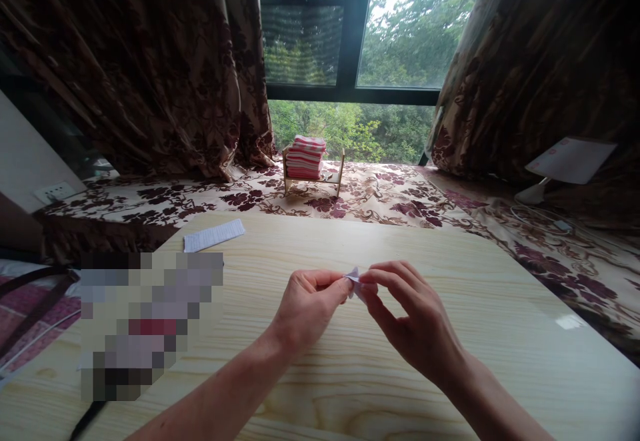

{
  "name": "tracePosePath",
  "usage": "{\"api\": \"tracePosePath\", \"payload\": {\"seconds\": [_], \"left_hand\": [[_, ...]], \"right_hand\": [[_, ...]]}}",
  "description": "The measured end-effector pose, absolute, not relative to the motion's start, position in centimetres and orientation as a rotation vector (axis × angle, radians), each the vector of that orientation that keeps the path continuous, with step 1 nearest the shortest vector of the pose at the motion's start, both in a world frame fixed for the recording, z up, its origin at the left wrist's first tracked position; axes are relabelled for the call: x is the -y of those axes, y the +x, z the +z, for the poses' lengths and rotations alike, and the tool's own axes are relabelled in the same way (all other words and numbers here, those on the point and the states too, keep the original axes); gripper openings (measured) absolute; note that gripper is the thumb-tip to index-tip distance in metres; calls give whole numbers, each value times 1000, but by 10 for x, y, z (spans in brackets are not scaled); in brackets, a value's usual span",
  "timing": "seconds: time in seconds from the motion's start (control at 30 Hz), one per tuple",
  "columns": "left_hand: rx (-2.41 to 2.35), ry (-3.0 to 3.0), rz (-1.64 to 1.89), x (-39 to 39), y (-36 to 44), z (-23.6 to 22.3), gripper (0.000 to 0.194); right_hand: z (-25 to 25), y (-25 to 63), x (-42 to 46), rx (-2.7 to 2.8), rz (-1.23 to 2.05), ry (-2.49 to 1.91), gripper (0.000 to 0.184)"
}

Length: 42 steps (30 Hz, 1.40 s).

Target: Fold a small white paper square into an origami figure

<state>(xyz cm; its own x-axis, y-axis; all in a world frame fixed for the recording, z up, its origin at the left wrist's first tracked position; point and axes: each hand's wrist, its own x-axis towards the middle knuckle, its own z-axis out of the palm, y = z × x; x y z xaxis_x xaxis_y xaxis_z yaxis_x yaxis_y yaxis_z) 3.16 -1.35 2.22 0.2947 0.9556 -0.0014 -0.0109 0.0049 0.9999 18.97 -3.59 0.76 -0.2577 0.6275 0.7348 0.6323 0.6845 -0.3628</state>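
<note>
A small folded piece of white paper (354, 274) is held between both hands, above the middle of the wooden table (480, 334). My left hand (313, 298) pinches its left side between thumb and forefinger, the other fingers curled beneath. From the right, my right hand (413, 308) grips the paper's other side with thumb and fingertips. Part of the paper is hidden by the fingers, so its full shape cannot be made out.
A strip of lined paper (215, 235) lies at the table's far left. Below it, a blurred-out object (160, 324) has a black cord. Beyond the table, a small rack (341, 173) holds folded striped cloths (306, 158). A lamp (570, 161) stands at right.
</note>
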Motion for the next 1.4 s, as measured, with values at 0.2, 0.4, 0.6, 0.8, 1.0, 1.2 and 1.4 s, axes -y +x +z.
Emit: {"api": "tracePosePath", "payload": {"seconds": [0.2,0.4,0.6,0.8,1.0,1.2,1.4], "left_hand": [[-967,1239,962,14,31,23,25],[-931,1213,939,13,31,23,27],[-890,1180,906,10,30,17,22],[-891,1221,918,10,30,18,31],[-1016,1372,940,11,31,20,30],[-1052,1709,1048,16,31,23,25],[-1064,1844,1081,19,32,23,26]], "right_hand": [[5,193,35,1996,-67,-943,20],[7,196,36,2083,-135,-951,19],[10,198,37,2124,-188,-966,23],[10,201,36,2151,-196,-923,30],[9,197,36,2082,-49,-931,26],[12,193,39,1885,152,-1026,17],[12,190,38,1895,136,-1065,9]]}}
